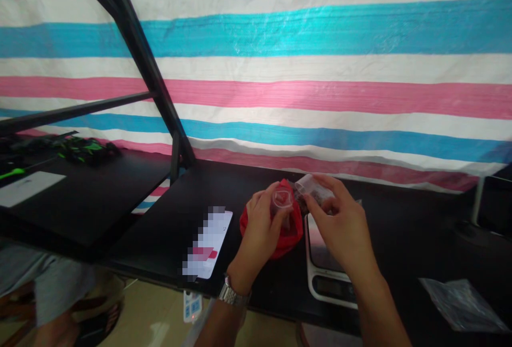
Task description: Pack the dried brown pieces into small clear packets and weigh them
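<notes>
My left hand [260, 222], with a metal watch on its wrist, is closed on a small clear plastic piece [282, 199], which looks like a lid or a cup. Under and around that hand lies a red bag [294, 232], its mouth partly hidden. My right hand [342, 214] grips a clear plastic cup [314, 187] tipped sideways toward the bag, with dark bits inside. More dark stuff shows between the cup and the red bag, too blurred to name. Beneath my right hand is a digital scale [330, 288] with a white rim, partly covered by the forearm.
A white card with red print [212, 245] lies on the black table [160, 235] to the left. At the right are a clear plastic bag [464, 304] and a dark stand [476, 230]. A black frame post [154, 80] rises at the left; a seated person's leg [60, 288] shows below.
</notes>
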The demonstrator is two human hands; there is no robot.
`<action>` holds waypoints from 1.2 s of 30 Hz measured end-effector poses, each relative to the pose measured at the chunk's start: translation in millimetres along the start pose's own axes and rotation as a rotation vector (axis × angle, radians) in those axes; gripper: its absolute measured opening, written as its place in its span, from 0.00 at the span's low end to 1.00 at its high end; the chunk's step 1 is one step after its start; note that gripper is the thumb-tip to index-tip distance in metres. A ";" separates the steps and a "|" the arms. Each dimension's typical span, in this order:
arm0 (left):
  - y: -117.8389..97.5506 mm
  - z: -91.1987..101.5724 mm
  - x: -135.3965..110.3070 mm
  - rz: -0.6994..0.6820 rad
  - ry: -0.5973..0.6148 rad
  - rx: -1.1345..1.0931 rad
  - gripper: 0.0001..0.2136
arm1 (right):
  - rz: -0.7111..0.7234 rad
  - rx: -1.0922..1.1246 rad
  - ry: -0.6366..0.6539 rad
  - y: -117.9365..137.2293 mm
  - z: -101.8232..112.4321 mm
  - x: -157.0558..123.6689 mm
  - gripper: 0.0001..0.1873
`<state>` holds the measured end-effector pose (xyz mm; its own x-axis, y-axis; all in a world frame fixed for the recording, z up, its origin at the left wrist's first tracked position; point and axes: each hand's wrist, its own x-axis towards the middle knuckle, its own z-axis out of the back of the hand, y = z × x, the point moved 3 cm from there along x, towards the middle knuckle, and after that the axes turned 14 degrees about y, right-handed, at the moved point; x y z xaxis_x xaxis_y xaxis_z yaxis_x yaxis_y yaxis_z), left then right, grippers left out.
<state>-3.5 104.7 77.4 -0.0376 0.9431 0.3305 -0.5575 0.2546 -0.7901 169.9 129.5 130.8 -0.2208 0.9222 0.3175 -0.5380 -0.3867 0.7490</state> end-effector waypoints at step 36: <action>-19.6 -82.2 1.4 -0.155 0.301 0.280 0.11 | -0.261 -0.148 -0.059 -113.2 43.1 -33.9 0.18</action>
<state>75.5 118.6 50.9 0.2849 0.9290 0.2361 -0.7421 0.3697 -0.5591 273.4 141.8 60.4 -0.0143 0.9868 0.1614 -0.6843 -0.1274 0.7179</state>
